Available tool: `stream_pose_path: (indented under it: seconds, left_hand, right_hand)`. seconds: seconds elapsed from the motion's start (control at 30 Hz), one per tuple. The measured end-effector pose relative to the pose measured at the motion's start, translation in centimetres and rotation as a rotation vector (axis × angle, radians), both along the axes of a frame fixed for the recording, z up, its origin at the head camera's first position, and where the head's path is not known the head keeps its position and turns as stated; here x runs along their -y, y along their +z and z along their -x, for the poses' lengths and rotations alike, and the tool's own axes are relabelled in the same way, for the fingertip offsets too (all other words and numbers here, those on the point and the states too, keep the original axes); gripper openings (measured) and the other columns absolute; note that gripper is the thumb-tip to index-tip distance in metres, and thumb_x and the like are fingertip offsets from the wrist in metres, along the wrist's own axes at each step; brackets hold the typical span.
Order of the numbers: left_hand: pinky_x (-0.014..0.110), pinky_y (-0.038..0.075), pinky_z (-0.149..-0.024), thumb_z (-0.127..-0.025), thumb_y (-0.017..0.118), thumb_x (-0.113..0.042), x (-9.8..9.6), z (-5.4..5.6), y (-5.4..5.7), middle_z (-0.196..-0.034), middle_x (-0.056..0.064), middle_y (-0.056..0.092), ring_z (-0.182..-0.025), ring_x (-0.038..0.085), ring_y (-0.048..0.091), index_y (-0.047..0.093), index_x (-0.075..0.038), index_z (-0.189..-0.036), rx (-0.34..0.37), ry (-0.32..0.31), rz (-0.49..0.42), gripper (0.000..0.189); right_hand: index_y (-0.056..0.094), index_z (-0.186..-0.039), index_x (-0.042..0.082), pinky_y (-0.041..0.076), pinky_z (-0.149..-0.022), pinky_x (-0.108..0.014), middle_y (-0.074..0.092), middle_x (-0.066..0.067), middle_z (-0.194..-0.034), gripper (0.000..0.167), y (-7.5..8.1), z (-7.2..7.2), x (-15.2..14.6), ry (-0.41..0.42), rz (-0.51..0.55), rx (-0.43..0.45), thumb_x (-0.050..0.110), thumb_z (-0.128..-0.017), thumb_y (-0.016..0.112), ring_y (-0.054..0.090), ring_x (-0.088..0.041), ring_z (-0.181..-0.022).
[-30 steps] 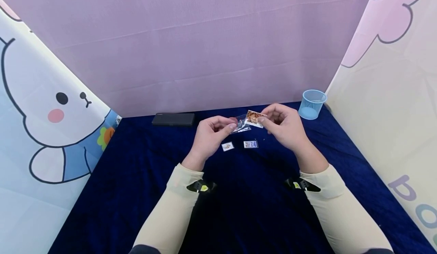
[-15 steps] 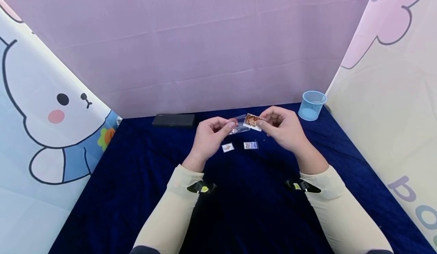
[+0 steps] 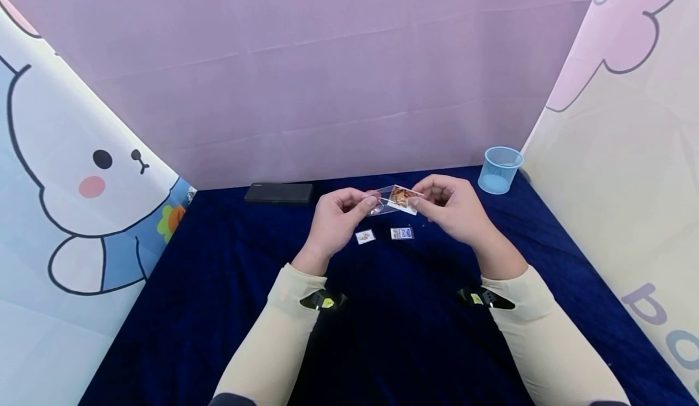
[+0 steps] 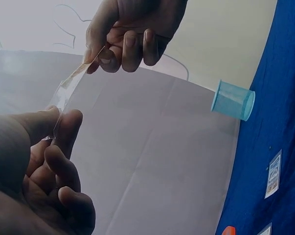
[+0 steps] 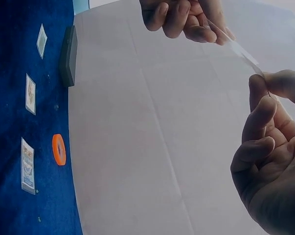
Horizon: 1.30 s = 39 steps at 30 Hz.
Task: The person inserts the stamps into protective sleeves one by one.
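Observation:
In the head view my left hand (image 3: 337, 219) pinches a clear plastic sleeve (image 3: 384, 201) between thumb and fingers. A small picture card (image 3: 401, 198) with a brown print and white border is pinched by my right hand (image 3: 453, 209). The card overlaps the sleeve's right end. Both hands are raised over the dark blue cloth, as the left wrist view also shows with the thin sleeve (image 4: 64, 95) seen nearly edge-on. Below the hands lie two small printed cards, one whitish (image 3: 365, 236) and one bluish (image 3: 401, 233).
A black flat case (image 3: 278, 193) lies at the back left of the cloth (image 3: 218, 272). At the back right stands a light blue mesh cup (image 3: 499, 170). An orange ring-shaped item (image 5: 59, 150) and another small card (image 5: 41, 41) show in the right wrist view. Fabric walls enclose the table.
My right hand has moved slightly left and down with the picture card, which now overlaps more of the sleeve. The left hand has stayed nearly still.

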<state>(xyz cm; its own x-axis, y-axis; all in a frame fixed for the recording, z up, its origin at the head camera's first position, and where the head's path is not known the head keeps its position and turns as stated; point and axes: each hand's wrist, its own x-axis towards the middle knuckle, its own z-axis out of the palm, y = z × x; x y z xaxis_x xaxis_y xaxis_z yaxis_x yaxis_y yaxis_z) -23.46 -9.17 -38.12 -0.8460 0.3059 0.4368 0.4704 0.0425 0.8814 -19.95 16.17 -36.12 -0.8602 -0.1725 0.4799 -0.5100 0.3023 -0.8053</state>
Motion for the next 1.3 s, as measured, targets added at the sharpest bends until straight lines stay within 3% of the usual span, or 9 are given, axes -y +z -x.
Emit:
stream_pose_path:
  seconds: [0.13, 0.3, 0.53, 0.67, 1.0, 1.3]
  left_hand:
    - [0.028, 0.057, -0.078, -0.099, 0.076, -0.016, 0.0, 0.08, 0.05, -0.105, 0.005, 0.08, -0.101, 0.019, 0.075, 0.079, -0.002, -0.097, 0.0, -0.015, -0.016, 0.014]
    - [0.029, 0.057, -0.078, -0.099, 0.076, -0.018, 0.08, 0.07, 0.05, -0.107, 0.004, 0.079, -0.1, 0.02, 0.075, 0.079, -0.004, -0.097, -0.005, -0.022, -0.014, 0.014]
    - [0.027, 0.054, -0.07, -0.098, 0.077, -0.019, 0.26, -0.08, 0.03, -0.098, 0.002, 0.079, -0.08, 0.016, 0.069, 0.079, -0.006, -0.097, -0.014, 0.01, 0.012, 0.013]
    - [0.027, 0.053, -0.068, -0.098, 0.078, -0.019, 0.26, -0.09, 0.06, -0.093, 0.002, 0.078, -0.076, 0.018, 0.067, 0.079, -0.007, -0.096, -0.018, 0.023, 0.022, 0.013]
    - [0.029, 0.058, -0.077, -0.098, 0.077, -0.015, 0.11, 0.11, 0.1, -0.107, 0.006, 0.079, -0.091, 0.019, 0.074, 0.078, -0.004, -0.099, -0.013, -0.038, -0.037, 0.011]
    - [0.027, 0.046, -0.061, -0.097, 0.078, -0.017, 0.07, -0.2, -0.07, -0.084, 0.002, 0.075, -0.066, 0.015, 0.056, 0.079, -0.007, -0.096, -0.031, 0.008, 0.023, 0.01]
  right_hand:
    - [0.076, -0.1, 0.006, 0.04, -0.049, -0.026, 0.063, -0.007, -0.073, 0.008, -0.03, 0.0, -0.05, -0.001, -0.011, -0.004, 0.006, -0.093, 0.08, 0.051, -0.015, -0.057]
    - [0.077, -0.098, 0.007, 0.04, -0.049, -0.026, 0.064, -0.007, -0.073, 0.007, -0.14, 0.11, -0.17, 0.001, -0.023, 0.003, 0.007, -0.093, 0.081, 0.051, -0.015, -0.057]
    - [0.077, -0.098, 0.007, 0.039, -0.049, -0.026, 0.065, -0.006, -0.074, 0.007, -0.13, 0.12, -0.16, 0.025, -0.029, 0.006, 0.006, -0.092, 0.081, 0.052, -0.015, -0.057]
    - [0.077, -0.097, 0.006, 0.039, -0.049, -0.025, 0.065, -0.006, -0.073, 0.008, -0.13, 0.16, -0.17, 0.04, -0.032, 0.002, 0.005, -0.091, 0.082, 0.051, -0.016, -0.057]
    - [0.077, -0.098, 0.005, 0.041, -0.048, -0.026, 0.066, -0.007, -0.073, 0.006, -0.04, 0.14, -0.33, 0.08, -0.041, 0.028, 0.004, -0.093, 0.08, 0.053, -0.015, -0.056]
    - [0.076, -0.1, 0.008, 0.041, -0.044, -0.028, 0.064, -0.011, -0.07, 0.003, -0.31, 0.22, -0.27, 0.081, -0.069, 0.02, 0.009, -0.097, 0.076, 0.053, -0.018, -0.054]
